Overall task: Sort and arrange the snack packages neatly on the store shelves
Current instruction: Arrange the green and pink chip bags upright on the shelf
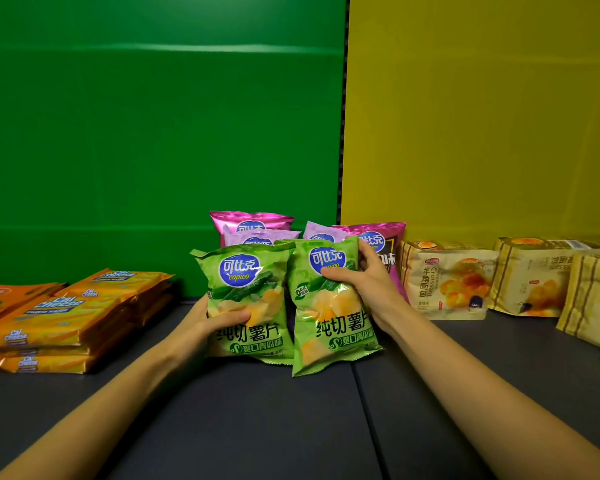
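Fingers [229,316] of left hand [205,318] clenched on left green Copico chip bag [248,303], thumb laid across front. Right hand [364,284] wrapped around right green Copico chip bag [329,317]. Both bags held upright, edges touching, on dark shelf [257,427]. Pink Copico bags [252,221] stacked just behind. Orange Cal Cheese wafer packs [70,317] piled at left; croissant packs [447,282] stood at right.

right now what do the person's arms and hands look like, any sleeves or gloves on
Both arms are bare from the frame's bottom edge up to the wrists, with no sleeves in view. The left hand and right hand wear no gloves. No watch, bracelet or ring is visible.
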The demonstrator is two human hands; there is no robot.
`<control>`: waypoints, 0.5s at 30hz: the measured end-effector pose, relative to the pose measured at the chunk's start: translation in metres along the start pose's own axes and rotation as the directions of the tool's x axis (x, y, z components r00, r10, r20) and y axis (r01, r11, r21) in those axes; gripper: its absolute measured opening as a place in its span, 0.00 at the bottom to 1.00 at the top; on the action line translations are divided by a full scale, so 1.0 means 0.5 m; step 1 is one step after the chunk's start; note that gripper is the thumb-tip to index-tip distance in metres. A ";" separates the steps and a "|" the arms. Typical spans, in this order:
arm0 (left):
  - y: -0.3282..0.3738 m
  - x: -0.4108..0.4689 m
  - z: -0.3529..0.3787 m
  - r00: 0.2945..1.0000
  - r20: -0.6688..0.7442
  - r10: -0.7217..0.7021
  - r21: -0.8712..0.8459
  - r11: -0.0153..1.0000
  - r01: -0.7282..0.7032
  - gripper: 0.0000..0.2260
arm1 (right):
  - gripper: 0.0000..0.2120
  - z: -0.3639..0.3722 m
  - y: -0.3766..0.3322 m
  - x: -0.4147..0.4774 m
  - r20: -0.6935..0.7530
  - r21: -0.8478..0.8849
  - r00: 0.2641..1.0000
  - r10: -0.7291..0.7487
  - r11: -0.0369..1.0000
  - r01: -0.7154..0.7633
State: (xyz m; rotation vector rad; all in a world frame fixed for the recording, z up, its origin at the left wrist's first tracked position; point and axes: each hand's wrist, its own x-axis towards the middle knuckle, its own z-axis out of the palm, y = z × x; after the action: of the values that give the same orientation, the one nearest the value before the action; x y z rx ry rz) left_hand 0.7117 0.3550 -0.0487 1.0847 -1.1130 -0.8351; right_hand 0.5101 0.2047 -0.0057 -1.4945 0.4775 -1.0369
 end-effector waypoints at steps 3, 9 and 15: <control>0.000 -0.004 0.000 1.000 0.001 -0.001 -0.013 1.000 0.001 0.40 | 0.36 0.002 0.002 0.000 -0.016 -0.042 0.999 -0.031 0.999 0.030; 0.006 -0.021 0.008 0.999 0.031 -0.025 -0.085 0.996 0.028 0.33 | 0.33 -0.025 -0.029 -0.013 0.028 -0.134 0.996 -0.089 0.987 0.092; 0.008 -0.029 0.007 0.999 0.027 -0.040 -0.083 0.996 0.042 0.34 | 0.50 -0.131 -0.087 -0.020 0.136 -0.115 0.990 0.033 0.993 -0.018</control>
State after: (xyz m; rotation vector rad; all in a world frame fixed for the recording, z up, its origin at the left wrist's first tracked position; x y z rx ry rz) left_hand 0.7046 0.3686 -0.0483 1.0325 -1.0708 -0.9218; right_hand 0.4403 0.1845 0.0260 -1.6446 0.4620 -0.8919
